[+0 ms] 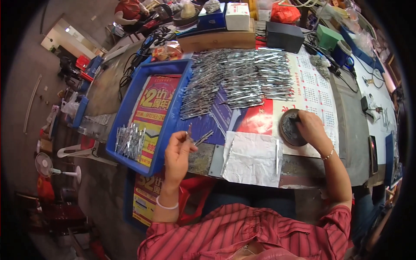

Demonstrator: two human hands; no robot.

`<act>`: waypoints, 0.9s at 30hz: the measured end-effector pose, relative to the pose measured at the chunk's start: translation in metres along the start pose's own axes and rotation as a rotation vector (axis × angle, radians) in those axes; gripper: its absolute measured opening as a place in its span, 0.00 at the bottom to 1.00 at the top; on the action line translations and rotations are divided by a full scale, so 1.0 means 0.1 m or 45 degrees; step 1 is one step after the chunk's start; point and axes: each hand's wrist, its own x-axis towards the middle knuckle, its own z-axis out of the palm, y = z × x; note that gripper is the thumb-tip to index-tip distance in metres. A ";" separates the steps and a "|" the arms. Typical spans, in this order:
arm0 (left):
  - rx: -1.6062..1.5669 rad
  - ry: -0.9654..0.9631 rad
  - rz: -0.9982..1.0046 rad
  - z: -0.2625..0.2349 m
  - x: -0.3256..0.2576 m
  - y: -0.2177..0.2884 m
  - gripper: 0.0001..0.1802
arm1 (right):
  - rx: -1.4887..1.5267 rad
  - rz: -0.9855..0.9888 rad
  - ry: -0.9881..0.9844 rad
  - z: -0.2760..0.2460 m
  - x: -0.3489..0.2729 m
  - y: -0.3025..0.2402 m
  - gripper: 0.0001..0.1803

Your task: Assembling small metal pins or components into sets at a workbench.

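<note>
My left hand (pixel 177 154) is raised above the table's front edge, its fingers pinched on a small thin metal piece (pixel 189 132), next to the blue tray (pixel 130 108). My right hand (pixel 311 128) rests on a round dark dish (pixel 287 130) and its fingertips press into small parts in it. A large heap of shiny thin metal strips (pixel 238 80) covers the middle of the table. A smaller bunch of metal pieces (pixel 130 141) lies in the near corner of the blue tray. A crinkled foil sheet (pixel 251 158) lies between my hands.
A black box (pixel 284 37), a wooden box (pixel 216 40), a white carton (pixel 237 16) and a green box (pixel 329 37) stand at the back. Cables run along the right side. A person in red (pixel 130 11) sits at the far left. A small fan (pixel 45 164) stands on the floor.
</note>
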 end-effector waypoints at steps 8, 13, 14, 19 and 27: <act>-0.512 -0.316 -0.257 0.47 -0.41 0.20 0.11 | 0.308 0.183 0.043 0.00 -0.05 0.13 0.12; -0.505 -0.502 -0.299 0.70 -0.54 0.24 0.16 | 0.546 0.233 0.101 -0.10 -0.06 0.04 0.10; -0.505 -0.530 -0.319 0.73 -0.56 0.25 0.16 | 0.578 0.191 0.181 -0.08 -0.09 0.08 0.08; -0.616 -0.520 -0.412 0.91 -0.60 0.22 0.11 | 1.435 0.399 0.143 -0.22 -0.35 -0.20 0.06; -0.494 -0.708 -0.458 1.09 -0.67 0.17 0.09 | 2.086 0.648 -0.297 -0.21 -0.89 -0.94 0.11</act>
